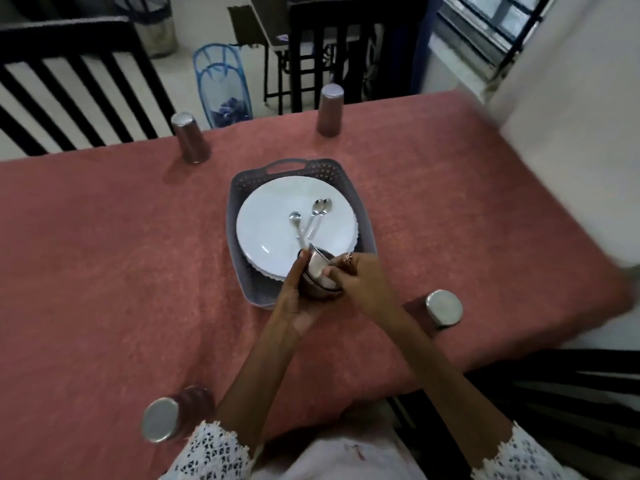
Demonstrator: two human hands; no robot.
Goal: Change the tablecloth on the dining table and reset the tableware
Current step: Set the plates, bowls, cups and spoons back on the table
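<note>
A pink tablecloth (104, 244) covers the dining table. In its middle a grey plastic basket (367, 233) holds a stack of white plates (270, 230) with several steel spoons (311, 220) on top. Over the basket's near end, my left hand (294, 306) cups a stack of small steel bowls (320, 275) from below. My right hand (360, 278) grips the top bowl, thumb inside its rim. Steel tumblers stand upside down at the far left (190, 138), far middle (330, 110), near right (444, 308) and near left (169, 419).
Dark slatted chairs stand at the far left (69, 88), the far side (346, 46) and the near right (554, 393). A blue wire basket (221, 88) sits on the floor beyond the table. A white wall (571, 98) borders the table's right edge.
</note>
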